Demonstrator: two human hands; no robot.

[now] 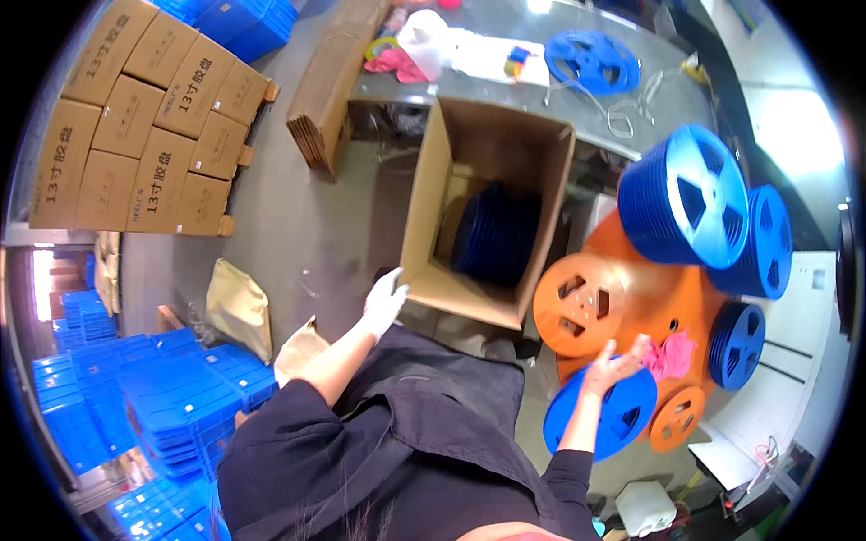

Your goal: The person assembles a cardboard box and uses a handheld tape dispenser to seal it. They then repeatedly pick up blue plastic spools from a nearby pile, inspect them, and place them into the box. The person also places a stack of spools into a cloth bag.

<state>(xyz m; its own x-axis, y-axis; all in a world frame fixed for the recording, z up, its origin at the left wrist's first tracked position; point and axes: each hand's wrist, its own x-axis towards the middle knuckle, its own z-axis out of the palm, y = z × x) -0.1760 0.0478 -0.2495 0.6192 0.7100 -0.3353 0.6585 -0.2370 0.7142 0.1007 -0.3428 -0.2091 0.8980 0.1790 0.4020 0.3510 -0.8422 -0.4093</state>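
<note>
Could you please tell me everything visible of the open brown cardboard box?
The open brown cardboard box is rectangular, its mouth facing up and plain inner walls showing. Dark blue, round plastic-looking discs lie packed inside. It sits beside the grey table; the white-gloved left hand is at its near left corner, contact unclear.

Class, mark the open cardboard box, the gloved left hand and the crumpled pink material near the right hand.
Open cardboard box (426,212): head view, left wall.
Gloved left hand (384,304): head view, hand's middle.
Crumpled pink material (670,355): head view, its middle.

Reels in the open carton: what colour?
The reels are blue; best seen in the head view.
</note>
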